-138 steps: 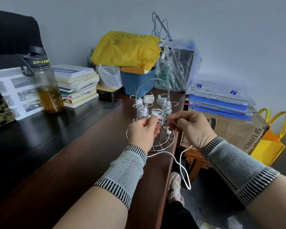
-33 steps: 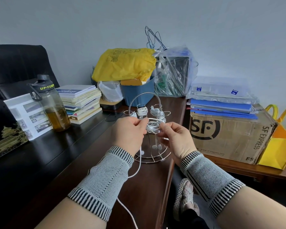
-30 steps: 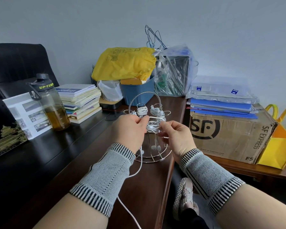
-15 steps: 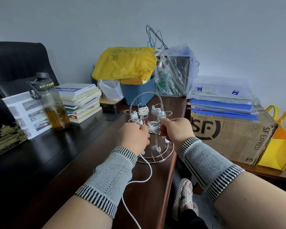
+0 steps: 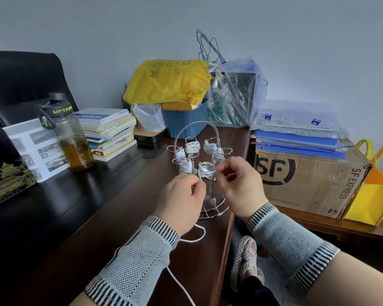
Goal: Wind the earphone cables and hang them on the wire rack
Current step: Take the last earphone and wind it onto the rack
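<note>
A chrome wire rack (image 5: 196, 129) stands on the brown desk near its right edge. Several wound white earphone bundles (image 5: 192, 147) hang on its hooks. The front bundle (image 5: 206, 171) hangs between my hands, with earbuds dangling below it. My left hand (image 5: 181, 204) pinches a loose white earphone cable (image 5: 194, 238) just left of that bundle. The cable loops under my wrist and runs off the bottom of the view. My right hand (image 5: 239, 186) has its fingers curled, thumb and forefinger pinching at the front bundle's right edge.
A water bottle (image 5: 69, 138) and a stack of books (image 5: 107, 131) stand at the left. A blue bin (image 5: 185, 122) under a yellow bag (image 5: 167, 81) is behind the rack. A cardboard box (image 5: 307, 180) sits to the right, beside a yellow tote (image 5: 376, 195).
Both hands have drawn back from the rack toward me and separated a little. The slack cable under my left wrist has shifted into a tighter loop on the desk.
</note>
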The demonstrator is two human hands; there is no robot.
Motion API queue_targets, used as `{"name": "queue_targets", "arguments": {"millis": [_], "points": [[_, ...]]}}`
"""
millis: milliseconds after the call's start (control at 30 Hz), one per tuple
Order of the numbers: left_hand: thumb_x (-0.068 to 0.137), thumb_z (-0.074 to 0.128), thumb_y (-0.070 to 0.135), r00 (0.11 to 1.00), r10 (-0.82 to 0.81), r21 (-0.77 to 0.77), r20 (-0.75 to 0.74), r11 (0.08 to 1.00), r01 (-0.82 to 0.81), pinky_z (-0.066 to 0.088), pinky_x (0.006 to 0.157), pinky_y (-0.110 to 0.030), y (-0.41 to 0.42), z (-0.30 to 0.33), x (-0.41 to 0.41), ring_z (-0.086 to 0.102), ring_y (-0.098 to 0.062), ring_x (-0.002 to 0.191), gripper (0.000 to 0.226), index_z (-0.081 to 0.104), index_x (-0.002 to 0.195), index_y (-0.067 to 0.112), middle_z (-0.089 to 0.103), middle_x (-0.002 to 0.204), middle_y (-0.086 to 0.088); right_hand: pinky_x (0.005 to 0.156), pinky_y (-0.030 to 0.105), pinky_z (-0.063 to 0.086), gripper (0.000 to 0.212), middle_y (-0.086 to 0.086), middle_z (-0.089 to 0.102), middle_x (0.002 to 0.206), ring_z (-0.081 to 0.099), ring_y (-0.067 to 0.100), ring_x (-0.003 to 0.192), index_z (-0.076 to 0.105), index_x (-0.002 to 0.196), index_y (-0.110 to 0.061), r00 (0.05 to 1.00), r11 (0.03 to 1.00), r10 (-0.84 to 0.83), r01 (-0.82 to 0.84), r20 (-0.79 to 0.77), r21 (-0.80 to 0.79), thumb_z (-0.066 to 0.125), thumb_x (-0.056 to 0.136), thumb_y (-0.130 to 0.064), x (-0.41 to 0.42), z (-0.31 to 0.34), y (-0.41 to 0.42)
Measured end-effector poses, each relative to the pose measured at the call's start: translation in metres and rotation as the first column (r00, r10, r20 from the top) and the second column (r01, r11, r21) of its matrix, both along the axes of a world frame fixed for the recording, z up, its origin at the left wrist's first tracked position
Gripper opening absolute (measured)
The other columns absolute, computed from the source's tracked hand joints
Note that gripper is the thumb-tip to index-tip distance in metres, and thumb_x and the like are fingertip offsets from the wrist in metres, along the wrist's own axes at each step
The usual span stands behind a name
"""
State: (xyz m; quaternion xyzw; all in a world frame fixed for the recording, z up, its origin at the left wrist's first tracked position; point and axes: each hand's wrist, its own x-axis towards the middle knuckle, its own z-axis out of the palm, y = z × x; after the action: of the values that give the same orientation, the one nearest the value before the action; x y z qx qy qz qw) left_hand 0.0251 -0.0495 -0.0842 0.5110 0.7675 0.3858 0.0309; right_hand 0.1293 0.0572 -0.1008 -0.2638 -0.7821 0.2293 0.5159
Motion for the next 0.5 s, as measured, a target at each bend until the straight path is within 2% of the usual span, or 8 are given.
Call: {"name": "queue_targets", "arguments": {"millis": [67, 133, 200, 300, 400, 500], "points": [[0.096, 0.05, 0.027, 0.999, -0.015, -0.024, -0.049, 1.0, 0.014, 0.034, 0.068, -0.028, -0.002, 0.002, 0.003, 0.051, -0.009, 0.068, 0.03, 0.053, 0.067, 0.021, 0.053, 0.077, 0.007, 0.068, 0.017, 0.049, 0.022, -0.005, 0.057, 0.086, 0.056, 0.002, 0.073, 0.064, 0.084, -0.021, 0.998, 0.989, 0.064, -0.067, 0.027, 0.135, 0.07, 0.078, -0.001, 0.002, -0.005, -0.002], [0.096, 0.051, 0.028, 0.996, -0.018, -0.05, -0.092, 0.999, 0.013, 0.027, 0.066, -0.024, -0.004, 0.004, 0.004, 0.045, -0.006, 0.066, 0.03, 0.045, 0.066, 0.026, 0.049, 0.079, 0.009, 0.075, 0.009, 0.045, 0.027, -0.008, 0.054, 0.092, 0.054, -0.004, 0.083, 0.067, 0.094, -0.019, 0.99, 0.976, 0.124, -0.134, 0.072, 0.173, 0.068, 0.078, 0.002, 0.001, -0.009, -0.005], [0.095, 0.051, 0.029, 0.994, -0.04, -0.075, -0.105, 0.997, 0.032, 0.027, 0.066, -0.022, -0.006, 0.006, 0.006, 0.045, -0.003, 0.066, 0.023, 0.048, 0.073, 0.029, 0.051, 0.087, 0.01, 0.079, 0.012, 0.046, 0.027, -0.007, 0.053, 0.093, 0.054, -0.001, 0.087, 0.07, 0.099, -0.018, 0.983, 0.967, 0.162, -0.176, 0.085, 0.183, 0.065, 0.08, 0.0, -0.001, -0.01, -0.006], [0.093, 0.054, 0.029, 0.99, -0.071, -0.1, -0.119, 0.993, 0.059, 0.028, 0.067, -0.022, -0.009, 0.007, 0.005, 0.045, -0.004, 0.067, 0.02, 0.048, 0.073, 0.029, 0.052, 0.09, 0.011, 0.075, 0.022, 0.049, 0.016, -0.004, 0.053, 0.091, 0.057, 0.009, 0.083, 0.072, 0.095, -0.017, 0.985, 0.961, 0.154, -0.168, 0.082, 0.218, 0.068, 0.081, -0.01, -0.002, -0.011, -0.005], [0.091, 0.056, 0.028, 0.988, -0.086, -0.119, -0.126, 0.99, 0.071, 0.03, 0.069, -0.023, -0.012, 0.01, 0.003, 0.046, -0.003, 0.068, 0.017, 0.053, 0.075, 0.025, 0.052, 0.088, 0.012, 0.069, 0.026, 0.051, 0.012, -0.004, 0.055, 0.09, 0.059, 0.011, 0.08, 0.073, 0.091, -0.018, 0.988, 0.956, 0.124, -0.143, 0.089, 0.256, 0.072, 0.079, -0.019, -0.001, -0.01, -0.005], [0.09, 0.054, 0.025, 0.989, -0.085, -0.141, -0.118, 0.988, 0.068, 0.036, 0.068, -0.026, -0.014, 0.014, 0.0, 0.051, -0.008, 0.073, 0.012, 0.059, 0.08, 0.021, 0.056, 0.086, 0.01, 0.066, 0.025, 0.051, 0.022, -0.004, 0.057, 0.087, 0.059, 0.009, 0.075, 0.072, 0.087, -0.017, 0.994, 0.96, 0.088, -0.101, 0.063, 0.262, 0.06, 0.084, -0.036, -0.001, -0.009, -0.007]]}}
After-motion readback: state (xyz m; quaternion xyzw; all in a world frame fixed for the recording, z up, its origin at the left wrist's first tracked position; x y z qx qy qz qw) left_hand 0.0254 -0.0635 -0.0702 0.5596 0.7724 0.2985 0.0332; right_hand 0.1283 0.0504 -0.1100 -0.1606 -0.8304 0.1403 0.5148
